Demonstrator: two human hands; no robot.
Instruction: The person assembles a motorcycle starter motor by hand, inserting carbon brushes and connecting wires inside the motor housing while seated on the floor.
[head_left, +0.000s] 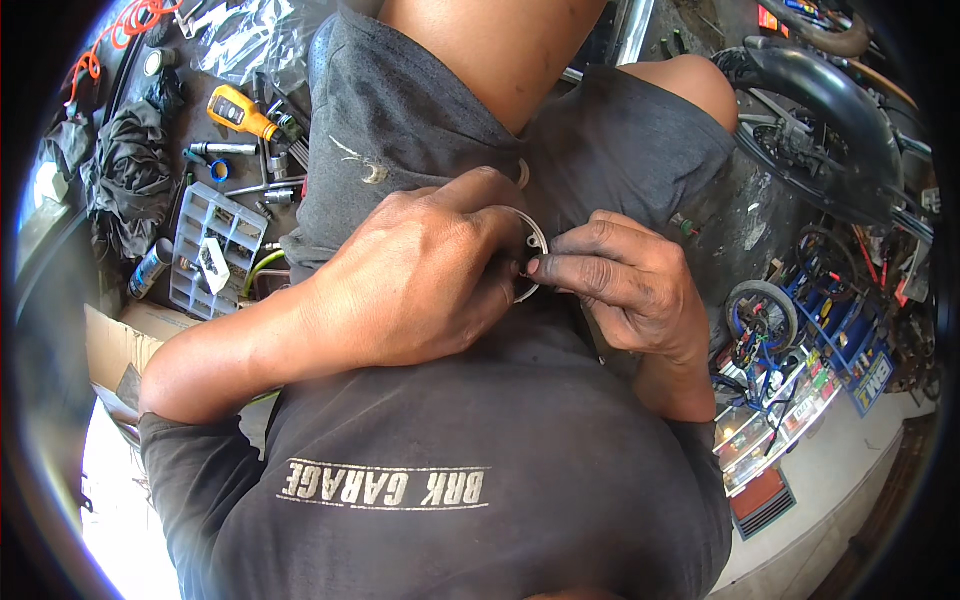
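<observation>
Over my lap, my left hand (430,260) is closed around a thin, silvery metal ring (537,236) with a small tab on its inner edge. Most of the ring's left side is hidden behind those fingers. From the right, my right hand (635,285) pinches the ring's near right edge, its fingertips meeting the left thumb there. Whether a small part sits between the fingertips, I cannot tell. Both hands are dark with grime.
On the floor at left lie a yellow meter (240,112), sockets and ratchets, a compartment box (215,245), a spray can (151,268) and a dark rag (133,165). A wheel with a black fender (835,110) stands at right, near a small bicycle wheel (762,315).
</observation>
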